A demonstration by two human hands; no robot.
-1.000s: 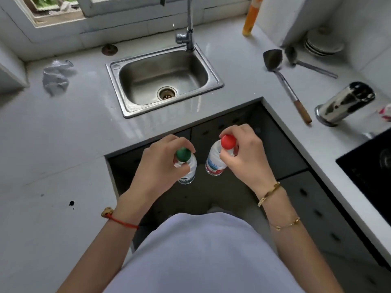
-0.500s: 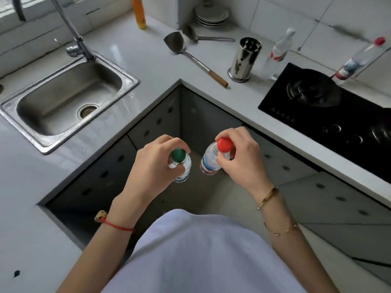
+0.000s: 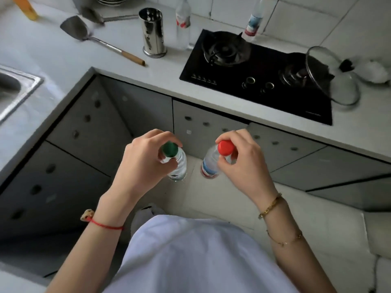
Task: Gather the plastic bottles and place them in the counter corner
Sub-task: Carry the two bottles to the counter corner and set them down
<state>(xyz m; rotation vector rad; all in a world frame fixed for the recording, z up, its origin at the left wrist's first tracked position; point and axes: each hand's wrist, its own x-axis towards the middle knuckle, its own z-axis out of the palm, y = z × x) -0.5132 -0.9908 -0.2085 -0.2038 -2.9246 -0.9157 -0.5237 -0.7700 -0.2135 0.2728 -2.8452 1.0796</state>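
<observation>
My left hand [image 3: 139, 166] grips a clear plastic bottle with a green cap [image 3: 176, 163] by its neck. My right hand [image 3: 243, 161] holds a second clear bottle with a red cap [image 3: 209, 163] the same way. Both bottles hang upright in front of me, over the floor and below counter height. Two more clear plastic bottles stand on the counter by the tiled wall: one [image 3: 183, 24] left of the black stove [image 3: 254, 81], the other [image 3: 255, 20] behind its left burner.
On the white L-shaped counter [image 3: 165, 81] are a steel utensil holder [image 3: 152, 32], a spatula [image 3: 99, 39], a ladle, an orange bottle [image 3: 25, 7], stacked plates and a glass lid [image 3: 332, 77]. The sink's edge [image 3: 17, 89] shows at left.
The view has swung right from the sink toward the stove. Both hands keep their bottles at the same height in front of my body.
</observation>
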